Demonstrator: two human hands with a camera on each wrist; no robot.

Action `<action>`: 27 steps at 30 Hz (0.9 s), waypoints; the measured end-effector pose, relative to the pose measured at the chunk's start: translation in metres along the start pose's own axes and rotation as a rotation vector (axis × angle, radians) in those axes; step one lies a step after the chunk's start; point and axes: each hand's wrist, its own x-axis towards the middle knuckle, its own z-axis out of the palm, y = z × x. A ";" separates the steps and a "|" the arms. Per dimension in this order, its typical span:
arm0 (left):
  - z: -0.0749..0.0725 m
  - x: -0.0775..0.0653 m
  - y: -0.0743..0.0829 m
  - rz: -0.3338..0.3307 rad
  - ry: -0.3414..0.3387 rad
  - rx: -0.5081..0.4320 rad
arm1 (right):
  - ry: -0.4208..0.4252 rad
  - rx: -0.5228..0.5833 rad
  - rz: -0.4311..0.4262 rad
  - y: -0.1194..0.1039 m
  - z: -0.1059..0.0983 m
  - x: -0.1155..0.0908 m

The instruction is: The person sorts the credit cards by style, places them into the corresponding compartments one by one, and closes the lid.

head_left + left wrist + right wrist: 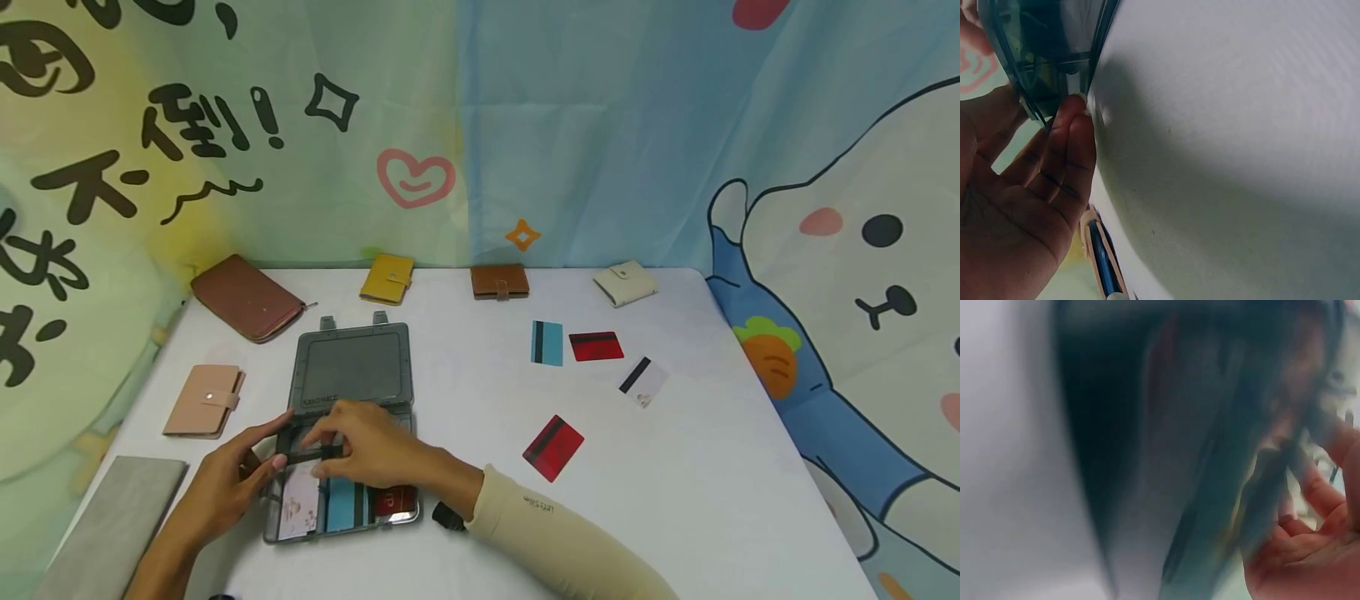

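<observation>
A grey see-through card case (351,360) lies with its lid swung back. My left hand (225,483) holds its left side, thumb at the rim; in the left wrist view, the fingertips (1075,112) press its outer edge. Over the case, my right hand (375,446) bends inward, thumb and fingers pinching a thin, dark-striped card (303,456), partly hidden by the fingers. Below it in the case are a white patterned card (299,504), a blue card (341,504) and a dark red card (395,500). Blur covers most of the right wrist view.
Right of the case lie blue (552,343), red (596,346) and white (643,383) striped cards, another red card (553,448) nearer. Along the back are brown (247,298), yellow (387,279), tan (500,282) and cream (626,283) wallets. A pink wallet (202,400) and grey wallet (112,525) lie left.
</observation>
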 end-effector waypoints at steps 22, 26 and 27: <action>0.001 0.001 0.001 -0.020 -0.004 0.018 | 0.334 0.160 0.534 0.185 -0.138 -0.087; 0.000 0.001 0.001 -0.023 -0.009 0.015 | 0.367 0.022 0.665 0.205 -0.149 -0.104; 0.000 0.001 0.001 -0.025 -0.009 0.016 | 0.376 -0.003 0.690 0.208 -0.151 -0.107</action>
